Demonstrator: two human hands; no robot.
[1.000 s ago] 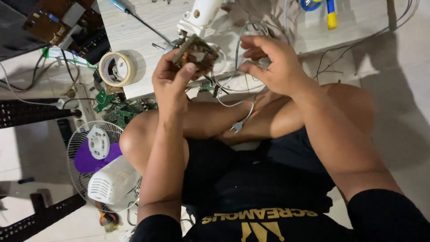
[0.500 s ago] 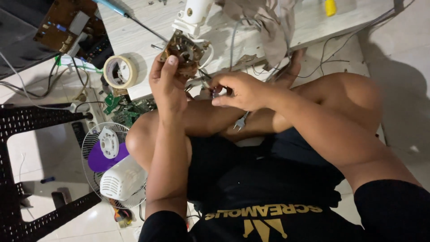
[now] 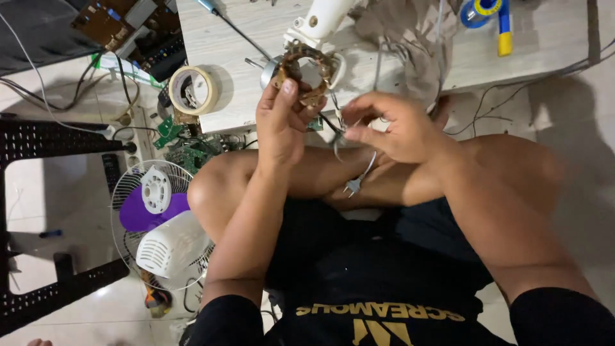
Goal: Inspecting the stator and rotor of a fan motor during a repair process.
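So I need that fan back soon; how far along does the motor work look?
Done: the fan is apart, its wire guard with purple blade and white housing on the floor. In hand: the left hand holds up the brown copper-wound ring-shaped motor stator, while the right hand pinches its thin wires. Left: the stator is not refitted, and nothing is reassembled.

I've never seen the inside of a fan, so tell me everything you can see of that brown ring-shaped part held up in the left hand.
The ring-shaped part looks like a motor winding: a round metal frame wrapped in coppery-brown coils, open through the middle. The left hand holds it up by its lower edge, tilted, over the edge of the pale wooden table. Thin wires hang from it towards the right hand, which pinches them. Behind it lies a white plastic fan neck.
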